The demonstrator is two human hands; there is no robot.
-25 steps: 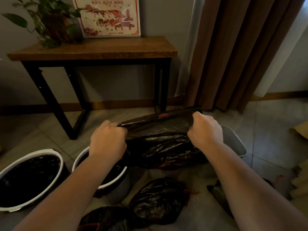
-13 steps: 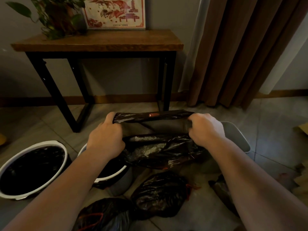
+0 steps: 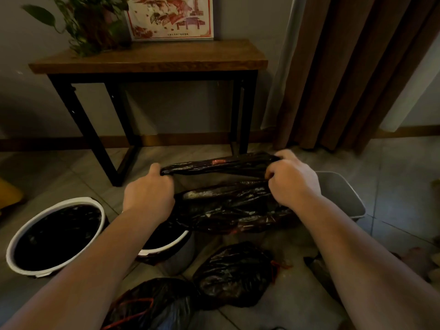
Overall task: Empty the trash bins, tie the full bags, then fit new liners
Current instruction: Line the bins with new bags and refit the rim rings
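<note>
Liner stretches between left hand and right hand, both fists gripping it.

Grey tiled floor carries everything. Landmark: wooden console table, black legs on tiles against wall. In front of table, left: white round bin, black-lined. Beside it, nearer table centre: second white bin, partly hidden. Right of table, near curtain: grey rectangular bin. Well in front of table: two tied black bags flat on tiles. On tabletop: potted plant, framed picture.
</note>
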